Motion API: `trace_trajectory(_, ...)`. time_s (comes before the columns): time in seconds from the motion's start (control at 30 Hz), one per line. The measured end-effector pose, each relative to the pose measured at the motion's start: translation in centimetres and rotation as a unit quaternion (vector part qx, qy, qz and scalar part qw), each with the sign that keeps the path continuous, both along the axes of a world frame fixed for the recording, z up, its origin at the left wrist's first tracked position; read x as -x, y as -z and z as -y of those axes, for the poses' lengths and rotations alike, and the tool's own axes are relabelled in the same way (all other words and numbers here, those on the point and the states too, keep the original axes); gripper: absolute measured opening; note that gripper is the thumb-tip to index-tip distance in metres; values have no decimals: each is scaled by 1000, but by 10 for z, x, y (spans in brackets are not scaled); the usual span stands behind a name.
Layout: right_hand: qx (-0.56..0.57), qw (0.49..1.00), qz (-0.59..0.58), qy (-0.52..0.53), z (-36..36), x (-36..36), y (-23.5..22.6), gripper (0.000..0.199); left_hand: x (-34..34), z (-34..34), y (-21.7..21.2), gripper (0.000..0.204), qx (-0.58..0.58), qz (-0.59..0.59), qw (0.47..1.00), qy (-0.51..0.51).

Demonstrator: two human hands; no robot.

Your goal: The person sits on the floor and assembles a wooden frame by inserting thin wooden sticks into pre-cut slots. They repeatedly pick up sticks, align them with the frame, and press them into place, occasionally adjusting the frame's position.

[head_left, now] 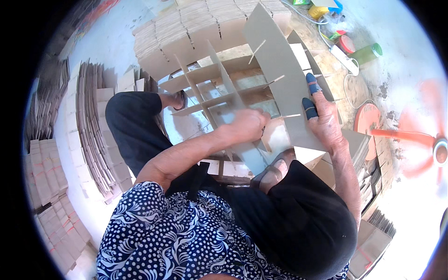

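My right hand (324, 119), with blue coverings on two fingers, grips a tall slotted cardboard divider panel (280, 70) that leans upright. Joined to its left is a partition grid (219, 77) of cardboard strips crossing at their slots. Beside the panel's lower edge, my left hand (249, 123) is closed and smeared by motion. A pale, blurred shape (249, 156) shows just below it, and I cannot make out what its fingers hold. The grid's near corner is partly hidden behind my left forearm.
A long stack of slotted cardboard strips (205, 28) lies beyond the grid. More cardboard stacks (91, 126) stand to the left. At right are an orange fan (438, 151), a white power strip (344, 59), its cord and a green jar (368, 53). My feet flank the grid.
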State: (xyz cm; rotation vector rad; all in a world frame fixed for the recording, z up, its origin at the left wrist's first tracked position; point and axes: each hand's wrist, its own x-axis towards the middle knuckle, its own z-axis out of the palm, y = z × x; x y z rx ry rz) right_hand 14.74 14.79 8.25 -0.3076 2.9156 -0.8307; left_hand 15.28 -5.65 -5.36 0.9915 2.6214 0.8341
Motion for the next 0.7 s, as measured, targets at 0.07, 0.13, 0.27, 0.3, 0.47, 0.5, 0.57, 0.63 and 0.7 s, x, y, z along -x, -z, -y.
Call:
trace_trajectory(0.07, 27, 1000, 12, -3, -2, 5, -2, 63, 0, 1, 3, 23, 2, 11, 1000, -1)
trace_trajectory(0.13, 38, 999, 20, -6, -3, 11, -5, 61, 1, 3, 0, 23, 9, 14, 1000, -1)
trace_trajectory(0.27, 46, 999, -9, -14, -4, 15, -3, 53, 2, 3, -5, 22, 7, 9, 1000, 5)
trace_trajectory(0.3, 57, 998, -26, -20, -4, 16, 1, 51, 3, 3, -5, 22, 5, 8, 1000, 4)
trace_trajectory(0.47, 65, 997, -29, -27, -1, 11, 16, 57, 3, 1, -7, 21, 15, 14, 1000, 2)
trace_trajectory(0.5, 47, 998, -14, -37, -3, 11, 20, 59, 3, 1, -10, 21, 23, 14, 1000, 1)
trace_trajectory(0.57, 68, 997, -29, -27, 0, 5, 26, 66, 3, 0, -9, 21, 22, 18, 1000, -1)
trace_trajectory(0.63, 39, 999, -10, -15, -3, -1, 34, 67, 3, -1, -10, 21, 25, 19, 999, -5)
trace_trajectory(0.7, 35, 999, -31, -14, -1, -10, 42, 69, 3, -1, -11, 22, 33, 19, 999, -7)
